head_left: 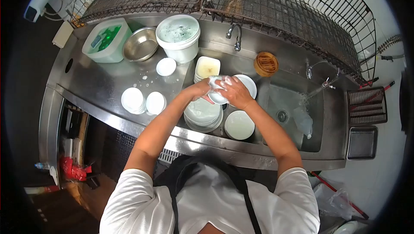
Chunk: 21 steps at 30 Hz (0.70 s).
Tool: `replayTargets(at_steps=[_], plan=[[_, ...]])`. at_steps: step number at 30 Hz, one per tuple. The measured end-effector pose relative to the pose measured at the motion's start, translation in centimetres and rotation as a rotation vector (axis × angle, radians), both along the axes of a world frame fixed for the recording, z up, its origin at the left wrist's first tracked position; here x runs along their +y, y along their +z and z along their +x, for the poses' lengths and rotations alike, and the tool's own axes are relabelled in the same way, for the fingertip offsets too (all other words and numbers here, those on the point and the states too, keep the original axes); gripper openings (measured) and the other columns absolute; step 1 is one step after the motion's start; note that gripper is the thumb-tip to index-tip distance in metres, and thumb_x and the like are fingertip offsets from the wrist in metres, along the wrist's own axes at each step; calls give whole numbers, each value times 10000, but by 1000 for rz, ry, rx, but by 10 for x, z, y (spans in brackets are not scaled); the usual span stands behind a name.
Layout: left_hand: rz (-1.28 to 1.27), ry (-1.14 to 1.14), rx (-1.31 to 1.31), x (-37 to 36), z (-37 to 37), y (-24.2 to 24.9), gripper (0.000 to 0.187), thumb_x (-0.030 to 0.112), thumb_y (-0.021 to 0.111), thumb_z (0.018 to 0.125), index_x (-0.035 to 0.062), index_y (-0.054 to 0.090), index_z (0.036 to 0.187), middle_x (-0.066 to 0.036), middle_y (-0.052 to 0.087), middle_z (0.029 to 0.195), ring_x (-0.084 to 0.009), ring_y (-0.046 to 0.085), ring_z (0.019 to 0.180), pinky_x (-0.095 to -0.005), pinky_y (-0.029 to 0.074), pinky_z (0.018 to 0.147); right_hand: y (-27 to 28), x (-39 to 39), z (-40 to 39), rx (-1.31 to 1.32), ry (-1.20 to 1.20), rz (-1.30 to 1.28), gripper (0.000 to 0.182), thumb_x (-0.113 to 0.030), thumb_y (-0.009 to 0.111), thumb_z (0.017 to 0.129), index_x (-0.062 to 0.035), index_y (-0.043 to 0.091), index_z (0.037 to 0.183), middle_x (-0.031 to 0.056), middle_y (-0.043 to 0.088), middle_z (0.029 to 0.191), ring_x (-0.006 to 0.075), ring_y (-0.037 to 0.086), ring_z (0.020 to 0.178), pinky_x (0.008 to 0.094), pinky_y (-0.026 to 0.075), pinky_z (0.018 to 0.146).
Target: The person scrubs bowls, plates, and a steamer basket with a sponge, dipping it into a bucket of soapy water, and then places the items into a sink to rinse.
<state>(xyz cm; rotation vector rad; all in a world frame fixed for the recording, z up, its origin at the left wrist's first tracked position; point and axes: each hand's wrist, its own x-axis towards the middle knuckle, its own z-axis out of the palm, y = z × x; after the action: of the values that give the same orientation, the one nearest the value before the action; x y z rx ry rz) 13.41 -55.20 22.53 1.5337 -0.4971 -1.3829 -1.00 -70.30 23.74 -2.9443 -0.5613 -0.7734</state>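
My left hand (201,90) grips the left side of a small white dish (218,99) above the left sink basin. On the dish's upper right, my right hand (234,91) presses something white and foamy (216,81) against it; whether that is a sponge or only suds, I cannot tell. Just below my hands stands a stack of white plates (202,112), with another plate stack (239,125) to its right. Square white dishes (208,67) are behind my left hand, and a round white plate (249,85) lies behind my right hand.
On the left counter stand small dish stacks (133,100), a white bucket (178,37) of suds, a metal bowl (141,43) and a green-white tub (107,40). A faucet (235,37) and bamboo steamer (266,63) are behind the basin. Water runs into the right basin (282,135).
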Motion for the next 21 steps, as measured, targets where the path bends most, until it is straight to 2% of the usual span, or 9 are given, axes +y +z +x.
replayTargets(at_steps=[3, 6, 7, 9, 11, 13, 17, 19, 21], plan=[[43, 75, -359, 1, 4, -22, 462, 17, 493, 873, -30, 472, 1332, -198, 582, 1244, -333, 635, 1068, -461, 596, 806, 0, 1, 2, 300, -58, -56, 190, -165, 670, 755, -93, 729, 920, 92, 653, 1163, 288, 577, 1099, 400, 495, 865], [152, 59, -1130, -1, 1, -26, 462, 4, 477, 778, -80, 543, 1227, -327, 611, 1125, -433, 623, 1035, -468, 488, 912, 14, -1, 8, 824, -307, -16, 206, -175, 714, 692, -55, 725, 860, 145, 680, 1073, 319, 619, 1027, 415, 523, 814], [125, 152, -1108, 1, 4, -31, 461, 0, 471, 768, -75, 552, 1216, -341, 606, 1105, -447, 615, 1026, -477, 486, 909, 18, -2, 9, 1018, -410, 11, 215, -176, 726, 671, -45, 723, 842, 162, 688, 1036, 330, 633, 996, 421, 531, 797], [65, 333, -1066, 8, 22, -50, 463, -8, 459, 748, -65, 571, 1193, -371, 594, 1064, -477, 597, 1009, -494, 481, 903, -12, -31, -8, 796, -455, 86, 231, -147, 726, 662, -56, 726, 873, 180, 673, 982, 350, 643, 935, 447, 532, 788], [-50, 405, -744, 15, 34, -70, 498, 6, 467, 794, -6, 518, 1289, -268, 621, 1139, -398, 641, 1012, -491, 542, 830, -21, -46, -18, 585, -507, 104, 266, -110, 712, 666, -84, 728, 931, 178, 655, 1033, 354, 632, 961, 449, 526, 804], [-75, 495, -295, 22, 12, -35, 528, 10, 472, 848, 26, 453, 1376, -180, 627, 1189, -324, 632, 1103, -458, 584, 766, -4, -36, -16, 349, -495, 337, 305, -122, 693, 738, -129, 713, 1042, 148, 643, 1127, 349, 629, 992, 453, 513, 848], [-122, 537, -127, 5, -8, -62, 499, 37, 459, 897, 124, 444, 1388, -106, 623, 1187, -263, 659, 1036, -402, 609, 658, -4, 12, 8, 66, -336, 678, 365, -119, 631, 838, -138, 649, 1202, 153, 612, 1216, 344, 604, 1066, 444, 482, 928], [-129, 570, -62, -4, -28, -38, 481, 28, 446, 901, 148, 469, 1365, -97, 627, 1183, -248, 670, 1011, -395, 610, 667, -28, 30, 16, 201, -284, 519, 380, -117, 623, 851, -116, 627, 1231, 173, 592, 1258, 345, 584, 1116, 431, 459, 967], [-165, 497, -152, 2, -23, -57, 470, 36, 463, 899, 155, 473, 1353, -80, 629, 1174, -230, 677, 954, -409, 612, 660, -40, 33, 12, 190, -318, 377, 328, -89, 644, 782, -77, 671, 1109, 159, 630, 1176, 351, 591, 1070, 446, 458, 942]])
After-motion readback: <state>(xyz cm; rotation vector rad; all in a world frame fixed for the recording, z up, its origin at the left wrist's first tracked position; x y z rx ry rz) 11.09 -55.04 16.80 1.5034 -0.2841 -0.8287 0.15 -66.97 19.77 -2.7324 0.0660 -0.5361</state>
